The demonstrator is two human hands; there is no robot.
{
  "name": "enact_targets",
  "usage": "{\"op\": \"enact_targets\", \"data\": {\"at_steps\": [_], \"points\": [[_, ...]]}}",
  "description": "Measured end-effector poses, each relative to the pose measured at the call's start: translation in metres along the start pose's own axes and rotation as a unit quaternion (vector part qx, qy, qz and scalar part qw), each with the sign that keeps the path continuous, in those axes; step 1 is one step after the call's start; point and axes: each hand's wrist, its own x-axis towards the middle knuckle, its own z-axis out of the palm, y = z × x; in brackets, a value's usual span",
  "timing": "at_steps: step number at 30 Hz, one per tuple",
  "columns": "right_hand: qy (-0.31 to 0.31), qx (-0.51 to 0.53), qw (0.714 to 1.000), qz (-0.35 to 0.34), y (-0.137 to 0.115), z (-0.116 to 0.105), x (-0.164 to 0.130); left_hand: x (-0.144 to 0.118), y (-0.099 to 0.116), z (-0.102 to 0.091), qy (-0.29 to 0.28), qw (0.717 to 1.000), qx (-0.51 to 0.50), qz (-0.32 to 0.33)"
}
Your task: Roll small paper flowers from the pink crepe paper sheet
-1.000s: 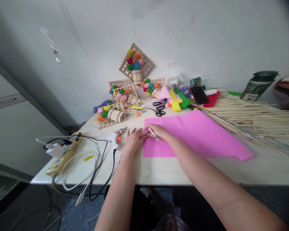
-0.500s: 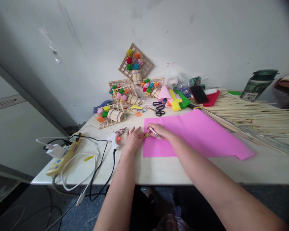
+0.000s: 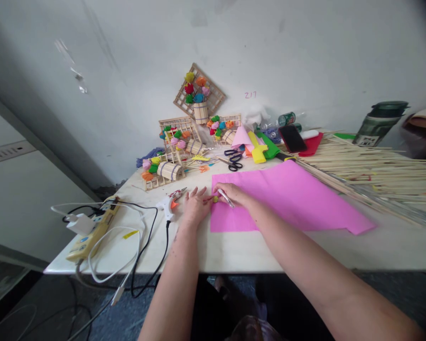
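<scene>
A large pink paper sheet (image 3: pixel 291 199) lies flat on the white table (image 3: pixel 234 251). My right hand (image 3: pixel 230 194) rests on the sheet's near left corner and grips a white pen (image 3: pixel 226 198). My left hand (image 3: pixel 196 204) lies flat on the table just left of the sheet, fingers spread, its fingertips touching the sheet's left edge. A small yellow-green bit (image 3: pixel 215 199) shows between the two hands.
A glue gun (image 3: pixel 170 202) lies left of my left hand, its black cord running to a yellow power strip (image 3: pixel 92 232). Stick crafts with paper flowers (image 3: pixel 184 142), black scissors (image 3: pixel 234 160), a phone (image 3: pixel 293 138), a long pile of bamboo sticks (image 3: pixel 372 170) and a dark bottle (image 3: pixel 379 124) stand behind.
Both hands stay at the sheet's left corner; the right hand shifted the pen slightly, and a yellow-green bit now shows between the hands.
</scene>
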Motion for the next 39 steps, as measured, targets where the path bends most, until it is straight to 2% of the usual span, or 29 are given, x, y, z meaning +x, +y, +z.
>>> {"op": "enact_targets", "data": {"at_steps": [4,9,12,19,24,30,39], "points": [[-0.008,-0.038,0.999,-0.019,0.000,-0.002,-0.001,0.000,-0.001,0.003,0.010,1.000,0.008,0.008],[0.017,-0.170,0.970,-0.174,0.007,-0.014,-0.002,0.001,-0.003,0.007,0.020,1.000,0.017,-0.002],[0.020,-0.197,0.957,-0.212,0.010,-0.017,-0.001,0.002,-0.004,0.008,0.022,1.000,0.009,-0.011],[0.020,-0.298,0.940,-0.162,0.001,-0.009,-0.004,0.002,-0.004,0.009,0.022,1.000,-0.009,-0.009],[0.028,-0.292,0.946,-0.139,-0.003,-0.005,-0.008,0.001,-0.001,0.005,0.027,0.999,-0.025,-0.013],[0.038,-0.304,0.933,-0.191,-0.001,-0.005,-0.008,0.002,-0.001,0.006,0.029,0.998,-0.046,-0.016],[0.024,-0.323,0.929,-0.177,-0.007,-0.008,-0.013,0.002,-0.002,0.003,0.016,0.998,-0.055,-0.003]]}}
